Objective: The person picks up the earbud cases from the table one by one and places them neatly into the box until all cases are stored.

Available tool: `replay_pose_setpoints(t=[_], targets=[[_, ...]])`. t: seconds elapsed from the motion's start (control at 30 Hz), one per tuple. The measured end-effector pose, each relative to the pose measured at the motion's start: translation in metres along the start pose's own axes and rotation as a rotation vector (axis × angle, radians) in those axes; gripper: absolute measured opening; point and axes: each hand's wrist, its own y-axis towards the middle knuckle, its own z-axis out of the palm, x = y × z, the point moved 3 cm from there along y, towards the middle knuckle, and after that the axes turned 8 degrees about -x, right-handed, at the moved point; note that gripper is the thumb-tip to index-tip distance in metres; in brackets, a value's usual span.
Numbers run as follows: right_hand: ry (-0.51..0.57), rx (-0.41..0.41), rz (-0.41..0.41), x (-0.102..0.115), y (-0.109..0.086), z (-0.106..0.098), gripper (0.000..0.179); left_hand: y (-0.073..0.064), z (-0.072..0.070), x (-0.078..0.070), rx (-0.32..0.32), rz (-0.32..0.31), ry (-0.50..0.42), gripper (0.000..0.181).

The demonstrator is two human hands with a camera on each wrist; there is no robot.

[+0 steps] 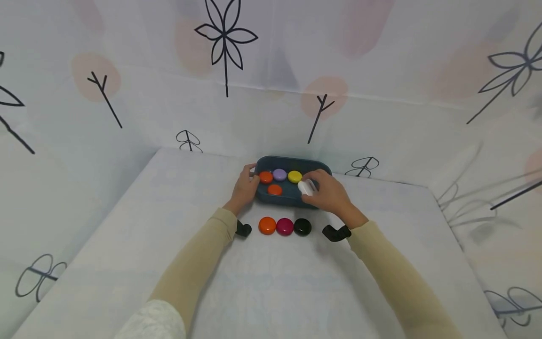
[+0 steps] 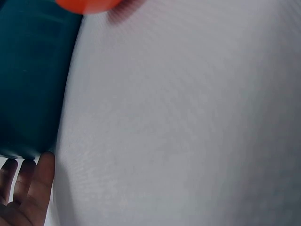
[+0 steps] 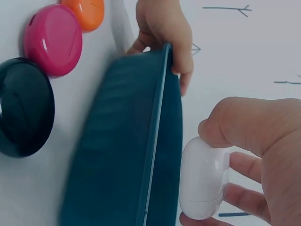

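Observation:
My left hand [image 1: 246, 187] grips the left end of a dark teal tray [image 1: 288, 200], and in the right wrist view its fingers hook over the rim. Over the tray's right end, my right hand [image 1: 328, 192] pinches a glossy white rounded case [image 3: 202, 179] between thumb and fingers. A thin seam runs near one end of this case. Inside the tray lie a purple disc [image 1: 279, 174], a yellow disc [image 1: 294, 177] and two orange-red discs, one at the back [image 1: 266, 177] and one nearer the front [image 1: 274, 189].
In front of the tray, a row holds an orange disc [image 1: 267, 225], a magenta disc [image 1: 285, 227] and a black disc [image 1: 302, 227]. They stand on a white-covered table [image 1: 271, 292]. Patterned cloth [image 1: 271, 113] hangs behind and at both sides.

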Motion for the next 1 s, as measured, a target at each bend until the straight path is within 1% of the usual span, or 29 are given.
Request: replay_pose_setpoints(t=[0.17, 0.37, 0.53, 0.73, 1.0], targets=[[0.032, -0.003, 0.012, -0.004, -0.007, -0.005, 0.04, -0.001, 0.001, 0.0, 0.01, -0.01, -0.004, 0.052], [0.019, -0.018, 0.006, -0.007, -0.015, -0.011, 0.04, -0.002, 0.003, 0.0, 0.009, -0.015, 0.0, 0.052], [0.013, -0.009, 0.0, -0.01, -0.021, -0.013, 0.043, -0.005, 0.002, -0.002, 0.008, -0.024, -0.009, 0.05], [0.001, 0.002, -0.009, -0.016, -0.029, -0.015, 0.045, -0.005, 0.002, -0.003, 0.005, -0.009, -0.002, 0.049], [0.046, -0.002, 0.005, -0.02, -0.04, -0.018, 0.043, -0.002, 0.003, -0.001, -0.007, -0.004, 0.006, 0.05]])
